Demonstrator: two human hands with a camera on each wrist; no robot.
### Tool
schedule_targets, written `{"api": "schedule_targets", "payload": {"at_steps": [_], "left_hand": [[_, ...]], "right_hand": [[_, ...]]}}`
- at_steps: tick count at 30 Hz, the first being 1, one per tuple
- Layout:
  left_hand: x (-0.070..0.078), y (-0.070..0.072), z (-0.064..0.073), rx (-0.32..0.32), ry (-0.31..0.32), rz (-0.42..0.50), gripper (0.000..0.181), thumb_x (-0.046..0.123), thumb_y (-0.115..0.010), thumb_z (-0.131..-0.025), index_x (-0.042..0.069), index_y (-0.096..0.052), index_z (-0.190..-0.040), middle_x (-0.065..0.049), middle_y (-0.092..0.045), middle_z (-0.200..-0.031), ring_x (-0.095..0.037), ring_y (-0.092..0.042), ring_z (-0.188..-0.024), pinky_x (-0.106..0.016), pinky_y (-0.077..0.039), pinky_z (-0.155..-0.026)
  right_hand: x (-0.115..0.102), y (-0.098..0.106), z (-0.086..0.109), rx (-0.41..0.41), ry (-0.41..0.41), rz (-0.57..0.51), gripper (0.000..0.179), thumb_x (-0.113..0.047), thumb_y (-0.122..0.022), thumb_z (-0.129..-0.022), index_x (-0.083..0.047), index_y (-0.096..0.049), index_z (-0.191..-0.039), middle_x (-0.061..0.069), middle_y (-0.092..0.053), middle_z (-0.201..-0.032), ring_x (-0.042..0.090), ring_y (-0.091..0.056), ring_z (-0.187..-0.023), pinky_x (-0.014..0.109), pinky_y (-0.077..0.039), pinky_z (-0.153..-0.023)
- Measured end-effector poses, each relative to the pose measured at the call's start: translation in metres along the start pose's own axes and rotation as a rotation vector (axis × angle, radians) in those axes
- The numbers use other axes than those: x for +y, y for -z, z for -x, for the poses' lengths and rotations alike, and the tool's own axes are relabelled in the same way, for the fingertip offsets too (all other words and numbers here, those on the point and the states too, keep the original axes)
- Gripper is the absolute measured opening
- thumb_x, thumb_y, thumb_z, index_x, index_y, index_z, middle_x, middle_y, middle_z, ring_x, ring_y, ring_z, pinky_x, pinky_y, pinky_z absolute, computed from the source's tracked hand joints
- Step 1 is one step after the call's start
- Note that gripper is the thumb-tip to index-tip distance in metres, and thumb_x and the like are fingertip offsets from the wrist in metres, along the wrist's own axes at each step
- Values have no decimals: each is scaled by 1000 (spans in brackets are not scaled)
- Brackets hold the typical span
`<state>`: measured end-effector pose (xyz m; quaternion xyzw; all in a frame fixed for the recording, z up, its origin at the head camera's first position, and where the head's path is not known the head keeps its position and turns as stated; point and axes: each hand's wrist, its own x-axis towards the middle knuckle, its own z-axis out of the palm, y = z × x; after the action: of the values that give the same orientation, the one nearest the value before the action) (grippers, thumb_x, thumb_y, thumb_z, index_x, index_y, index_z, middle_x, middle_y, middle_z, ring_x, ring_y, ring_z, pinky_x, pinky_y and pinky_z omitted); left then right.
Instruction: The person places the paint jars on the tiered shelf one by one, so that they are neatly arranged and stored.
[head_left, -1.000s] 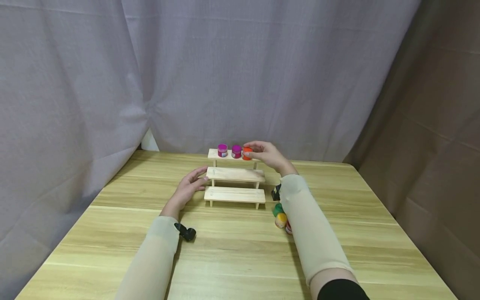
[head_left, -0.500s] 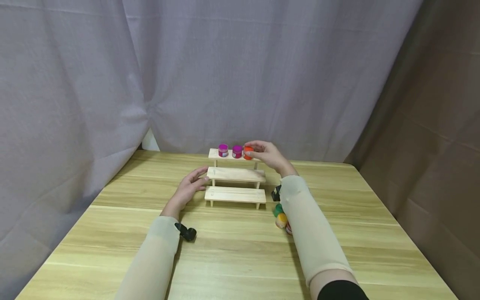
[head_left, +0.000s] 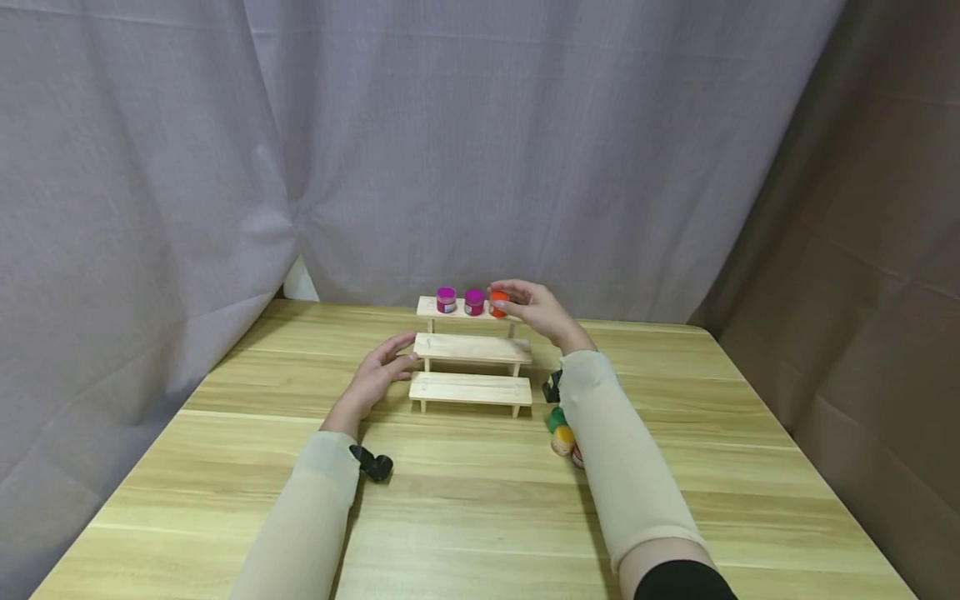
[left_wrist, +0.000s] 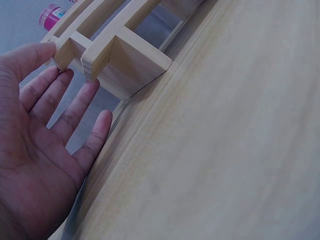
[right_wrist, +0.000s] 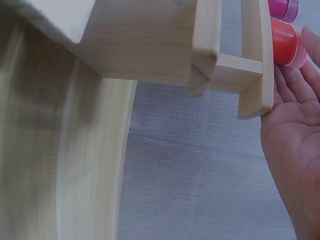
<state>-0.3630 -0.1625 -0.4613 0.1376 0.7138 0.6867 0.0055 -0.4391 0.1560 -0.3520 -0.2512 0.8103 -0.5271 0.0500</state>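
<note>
A three-step wooden stand point(head_left: 471, 387) is on the table. On its top step, two magenta jars point(head_left: 474, 302) and an orange jar point(head_left: 497, 309) form a row. My right hand point(head_left: 543, 312) holds the orange jar at the right of the row, between thumb and fingers. In the right wrist view the orange jar point(right_wrist: 283, 42) rests on the top step with its clear lid by the thumb. My left hand point(head_left: 375, 375) is at the stand's left end, fingers extended; in the left wrist view its fingertips touch the ends of the steps point(left_wrist: 90, 62).
Right of the stand, beside the right sleeve point(head_left: 626, 458), lie a green jar point(head_left: 556, 419), a yellow-topped jar point(head_left: 562, 440) and a red one partly hidden by the sleeve. A grey curtain point(head_left: 480, 150) hangs behind the table point(head_left: 465, 517).
The orange jar has shifted slightly to the right in my right hand, widening the gap to the magenta jar beside it. My left hand stays at the stand's left end.
</note>
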Motion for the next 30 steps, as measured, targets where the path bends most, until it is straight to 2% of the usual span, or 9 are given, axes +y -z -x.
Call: {"api": "schedule_targets", "payload": {"at_steps": [8,19,30], "left_hand": [[1,-1,0,13,5,-11,55,30,-66,-99,17,-48,-150,-8,-43,-155,-33,-55,-128,-46,-51,-103],[1,-3,-2,-17,7,33,58,22,-61,-102,10,-39,-155,-14,-35,-160,-41,-48,-134,-56,-44,-108],[2,-3,-1,4,5,-7,56,29,-65,-100,15,-46,-151,-10,-42,-156,-35,-54,-129,-48,-50,-104]], "right_hand": [[-1,-1,2,10,-10,-30,45,-21,-64,-101,-11,-55,-143,8,-55,-146,27,-49,-135,46,-39,-115],[6,-1,3,50,23,-48,45,-26,-68,-98,-15,-58,-140,4,-59,-141,23,-53,-131,44,-41,-113],[7,0,4,72,27,-35,48,-33,-70,-97,-15,-59,-140,4,-61,-139,23,-54,-130,45,-41,-113]]}}
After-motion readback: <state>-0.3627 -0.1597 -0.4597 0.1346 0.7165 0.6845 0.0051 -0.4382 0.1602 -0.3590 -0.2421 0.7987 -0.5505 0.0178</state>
